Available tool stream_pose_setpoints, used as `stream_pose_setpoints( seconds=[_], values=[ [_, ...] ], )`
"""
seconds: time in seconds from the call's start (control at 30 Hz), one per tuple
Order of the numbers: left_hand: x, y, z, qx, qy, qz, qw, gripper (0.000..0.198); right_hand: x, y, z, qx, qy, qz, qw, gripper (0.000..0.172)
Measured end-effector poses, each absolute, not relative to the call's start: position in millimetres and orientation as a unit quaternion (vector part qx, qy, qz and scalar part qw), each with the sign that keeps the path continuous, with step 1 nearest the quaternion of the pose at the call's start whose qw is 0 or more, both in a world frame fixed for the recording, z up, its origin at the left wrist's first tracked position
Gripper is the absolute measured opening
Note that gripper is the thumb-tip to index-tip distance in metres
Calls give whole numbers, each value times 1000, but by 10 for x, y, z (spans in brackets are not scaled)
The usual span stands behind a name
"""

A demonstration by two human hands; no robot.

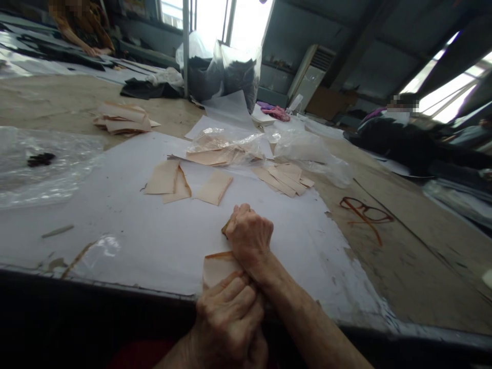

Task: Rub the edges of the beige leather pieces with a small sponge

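Partly beneath left grip [229, 313]: beige piece [217, 269].

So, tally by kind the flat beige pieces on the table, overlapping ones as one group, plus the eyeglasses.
Overlapping groups of flat beige pieces: 4
Flat beige piece lying alone: 1
Beige, brown-edged piece touching the left hand: 1
Brown-framed eyeglasses: 1 pair
Total: 7
Whatever the right hand covers is too hidden to count.
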State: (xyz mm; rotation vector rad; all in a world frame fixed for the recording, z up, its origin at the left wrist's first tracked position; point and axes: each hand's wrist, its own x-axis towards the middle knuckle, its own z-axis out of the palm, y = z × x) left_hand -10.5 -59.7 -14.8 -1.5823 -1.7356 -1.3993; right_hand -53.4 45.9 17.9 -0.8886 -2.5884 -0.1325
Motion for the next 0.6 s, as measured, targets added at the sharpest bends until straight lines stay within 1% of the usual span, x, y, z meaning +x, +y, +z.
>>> stream_pose_setpoints(
  seconds=[0.07,0.17,0.23,0.3,0.37,0.43,0.53,0.6],
  values=[
    [-109,-594,-146,-569,-625,-492,211,29,-603,511,195,-341,-917,-10,206,24],
    [-125,-602,-138,-571,-636,-468,224,36,-620,654,264,-398,-883,101,225,31],
    [-138,-617,-129,-578,-638,-455,226,36,-544,736,323,-411,-854,178,265,36],
    [-149,-638,-113,-589,-641,-444,214,36,-405,763,376,-391,-838,227,306,37],
    [-157,-654,-84,-600,-646,-435,185,37,-240,740,409,-356,-843,251,316,36],
    [-163,-658,-36,-616,-651,-420,143,39,-97,707,408,-332,-857,258,298,35],
    [-176,-644,54,-642,-656,-389,80,44,12,719,337,-344,-863,244,278,35],
    [-193,-642,104,-647,-649,-397,56,47,15,763,275,-370,-858,226,276,35]
  ],
)
